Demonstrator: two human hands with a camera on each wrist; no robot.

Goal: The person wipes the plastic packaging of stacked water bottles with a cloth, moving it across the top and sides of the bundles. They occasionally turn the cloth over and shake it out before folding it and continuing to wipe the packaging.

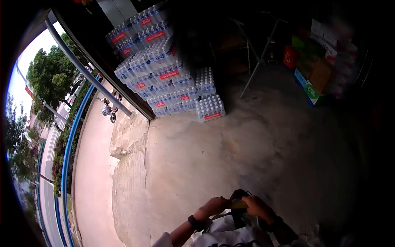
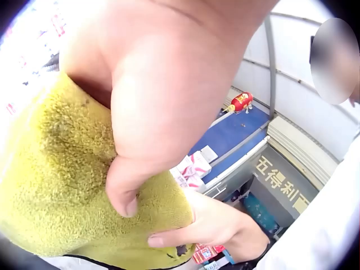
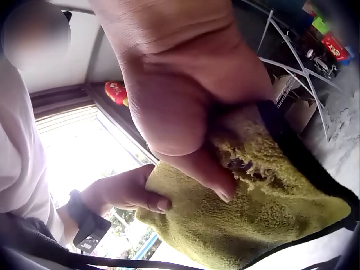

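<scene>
Both hands hold a yellow-green fuzzy cloth with dark edging, in front of the body. In the head view the left hand grips the cloth at one side and the right hand at the other. The left wrist view shows the left thumb pressed on the cloth's pile. In the right wrist view the right thumb lies over the cloth beside a worn, dark, frayed patch. The fingers behind the cloth are hidden. A dark band circles the left wrist.
Packs of bottled water are stacked ahead on the concrete floor. A folding metal stand and boxes stand to the right in shade. A blue railing runs along outside at left.
</scene>
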